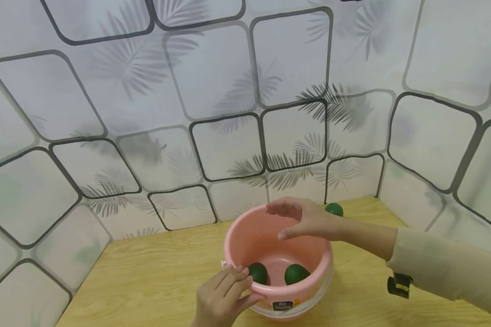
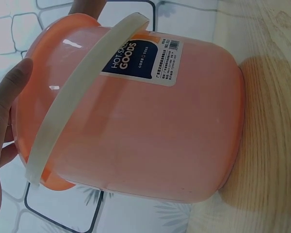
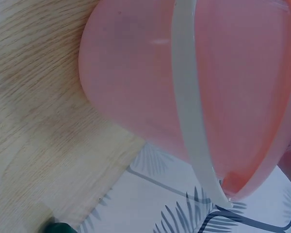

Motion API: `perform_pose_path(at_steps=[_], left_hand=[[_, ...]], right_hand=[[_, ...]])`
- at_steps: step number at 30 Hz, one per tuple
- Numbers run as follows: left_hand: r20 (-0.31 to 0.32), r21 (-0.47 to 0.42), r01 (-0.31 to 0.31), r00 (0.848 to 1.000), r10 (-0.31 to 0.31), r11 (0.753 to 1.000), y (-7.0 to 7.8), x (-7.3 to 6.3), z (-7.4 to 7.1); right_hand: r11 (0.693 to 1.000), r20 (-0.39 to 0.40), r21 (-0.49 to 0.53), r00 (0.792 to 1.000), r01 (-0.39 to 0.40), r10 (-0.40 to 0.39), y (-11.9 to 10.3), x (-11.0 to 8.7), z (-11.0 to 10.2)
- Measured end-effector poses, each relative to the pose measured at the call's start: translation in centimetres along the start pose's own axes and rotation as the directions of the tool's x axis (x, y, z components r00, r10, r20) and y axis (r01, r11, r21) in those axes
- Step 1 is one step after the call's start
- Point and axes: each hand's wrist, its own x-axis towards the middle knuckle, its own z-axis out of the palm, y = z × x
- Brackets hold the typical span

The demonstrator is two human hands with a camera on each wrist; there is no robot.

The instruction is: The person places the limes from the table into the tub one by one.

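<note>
A pink plastic bucket (image 1: 266, 231) stands upright on the wooden table. My left hand (image 1: 222, 295) grips its near left rim; in the left wrist view the thumb (image 2: 17, 80) lies against the outside of the rim. Above the bucket's opening hovers my right hand (image 1: 307, 220), fingers loosely bent, thumb well apart, nothing visible between them. Inside, on the bottom, lie two dark green round objects, one on the left (image 1: 258, 273) and one on the right (image 1: 296, 274). Another green round object (image 1: 334, 209) sits on the table behind my right forearm.
The wooden table (image 1: 155, 272) extends left and right of the bucket. Patterned walls (image 1: 225, 72) enclose it at the back and sides. A white handle (image 2: 72, 92) hangs down the bucket's outside, near a printed label (image 2: 157, 60). A dark wrist strap (image 1: 400, 285) shows below the right sleeve.
</note>
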Motion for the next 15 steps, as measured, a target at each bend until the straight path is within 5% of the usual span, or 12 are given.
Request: perform_pose_path(at_steps=[15], left_hand=[[-0.014, 0.021, -0.019, 1.0, 0.019, 1.0, -0.11, 0.24, 0.09]], right_hand=[[0.998, -0.03, 0.017, 0.998, 0.061, -0.06, 0.35, 0.21, -0.55]])
